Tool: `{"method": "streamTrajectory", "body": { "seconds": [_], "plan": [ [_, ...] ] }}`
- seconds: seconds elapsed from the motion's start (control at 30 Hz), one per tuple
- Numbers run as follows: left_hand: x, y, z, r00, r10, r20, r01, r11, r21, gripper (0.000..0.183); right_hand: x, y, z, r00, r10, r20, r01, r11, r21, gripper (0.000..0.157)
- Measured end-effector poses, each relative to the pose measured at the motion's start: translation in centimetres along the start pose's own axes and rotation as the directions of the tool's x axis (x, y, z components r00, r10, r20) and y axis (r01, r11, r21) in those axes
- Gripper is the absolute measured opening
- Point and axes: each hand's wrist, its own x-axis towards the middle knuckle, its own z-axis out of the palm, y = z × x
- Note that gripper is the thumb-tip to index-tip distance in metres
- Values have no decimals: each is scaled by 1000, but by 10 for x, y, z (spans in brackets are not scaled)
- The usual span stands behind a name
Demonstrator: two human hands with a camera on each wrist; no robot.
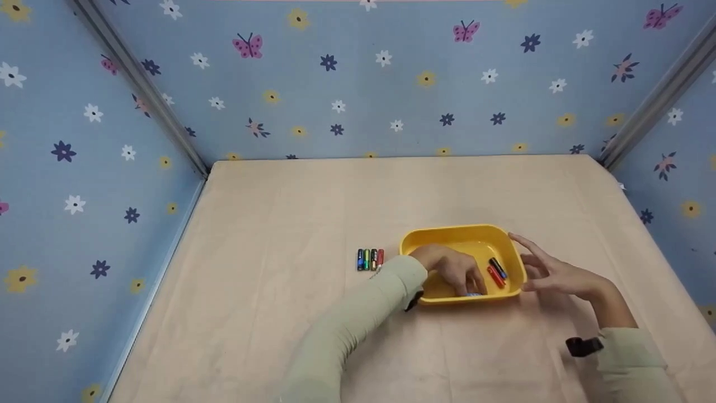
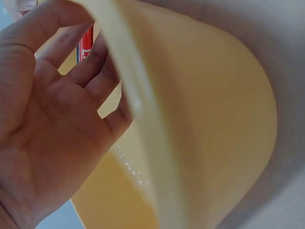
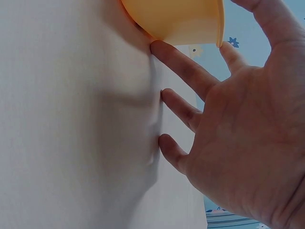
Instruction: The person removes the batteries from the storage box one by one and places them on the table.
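My left hand [image 1: 454, 267] reaches down into a yellow plastic basin [image 1: 458, 228]. Its thumb and fingertips pinch a small blue-and-white battery [image 1: 474, 294] by the near wall, mostly hidden by the fingers. Beside it, toward the right end of the basin, lie a red battery [image 1: 496, 276] and a dark one [image 1: 498, 267], side by side. With spread, fairly straight fingers, my right hand [image 1: 562, 278] touches the outside of the basin's right end. In the left wrist view, the basin wall [image 2: 214, 95] covers the left fingertips.
Left of the basin, several batteries [image 1: 367, 259] stand in a neat row on the beige cloth [image 1: 279, 235], coloured blue, green, black and red. Blue flowered panels [image 1: 380, 84] enclose the table at the back and both sides.
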Motion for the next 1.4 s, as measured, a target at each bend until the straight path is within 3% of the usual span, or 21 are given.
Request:
{"method": "streamTrajectory", "body": {
  "seconds": [0.3,0.57,0.83,1.03,1.4],
  "plan": [
    [-7,5,1,1000,-28,0,28,997,-68,53,-1,-1,0,1000,0,3,0,1000,6,117],
    [1,-6,3,999,-16,-39,12,997,-76,52,0,1,2,1000,0,1,0,1000,18,118],
    [-4,-11,0,993,55,-105,-76,975,-207,49,-1,-1,1,1000,-3,6,3,1000,-5,113],
    [-8,-13,-8,978,120,-173,-157,964,-217,48,-2,-1,1,1000,-2,9,2,1000,5,114],
    [-21,-19,-12,960,130,-249,-184,961,-206,51,-2,0,1,1000,25,-1,-25,1000,-9,115]
  ]
}}
